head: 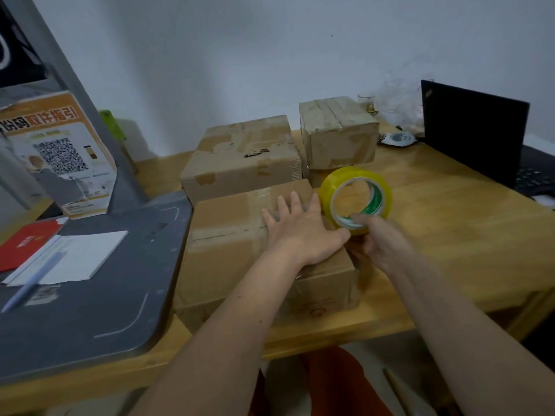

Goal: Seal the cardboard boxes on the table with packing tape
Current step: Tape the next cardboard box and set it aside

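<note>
Pressing left hand (303, 232) flat on nearest box (240, 250) on surface (450, 235) | right hand (380, 244) grips tape roll (356, 199) at box's right edge | risk: tape skews off seam if box slides

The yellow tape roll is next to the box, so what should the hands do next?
Probably pull the tape roll in the right hand across the nearest box: its top seam looks open, and the left hand lies flat on the flaps.
</note>
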`<state>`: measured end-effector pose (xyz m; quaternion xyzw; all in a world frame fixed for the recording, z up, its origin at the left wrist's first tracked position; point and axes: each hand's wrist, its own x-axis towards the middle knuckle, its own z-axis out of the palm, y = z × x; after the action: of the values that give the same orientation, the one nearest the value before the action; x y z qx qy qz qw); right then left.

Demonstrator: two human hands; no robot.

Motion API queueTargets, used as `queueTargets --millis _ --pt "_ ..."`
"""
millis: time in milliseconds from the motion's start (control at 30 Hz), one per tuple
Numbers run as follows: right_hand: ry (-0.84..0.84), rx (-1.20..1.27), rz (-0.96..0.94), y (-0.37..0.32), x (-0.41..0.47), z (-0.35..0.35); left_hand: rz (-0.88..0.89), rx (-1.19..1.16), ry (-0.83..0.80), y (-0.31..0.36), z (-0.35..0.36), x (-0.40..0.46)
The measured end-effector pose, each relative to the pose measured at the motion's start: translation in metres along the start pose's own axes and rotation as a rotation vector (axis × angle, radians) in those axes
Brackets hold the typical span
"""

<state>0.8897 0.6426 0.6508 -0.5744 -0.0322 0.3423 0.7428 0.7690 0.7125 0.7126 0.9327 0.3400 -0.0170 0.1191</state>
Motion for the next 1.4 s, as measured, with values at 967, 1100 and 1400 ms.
queueTargets --millis 967,1100,1400 --pt "-0.101 -0.098 0.181 0.022 -0.033 0.042 -0.435 -0.147 0.09 -0.151 -0.034 -0.039" --pt "-0.11 -0.043 0.172 0.023 -0.04 0.045 -0.422 -0.169 0.098 -0.157 -0.034 -0.04" --pt "-0.173 -0.057 -0.037 0.0 -0.068 0.068 -0.35 -0.465 0.157 -0.178 -0.041 -0.045"
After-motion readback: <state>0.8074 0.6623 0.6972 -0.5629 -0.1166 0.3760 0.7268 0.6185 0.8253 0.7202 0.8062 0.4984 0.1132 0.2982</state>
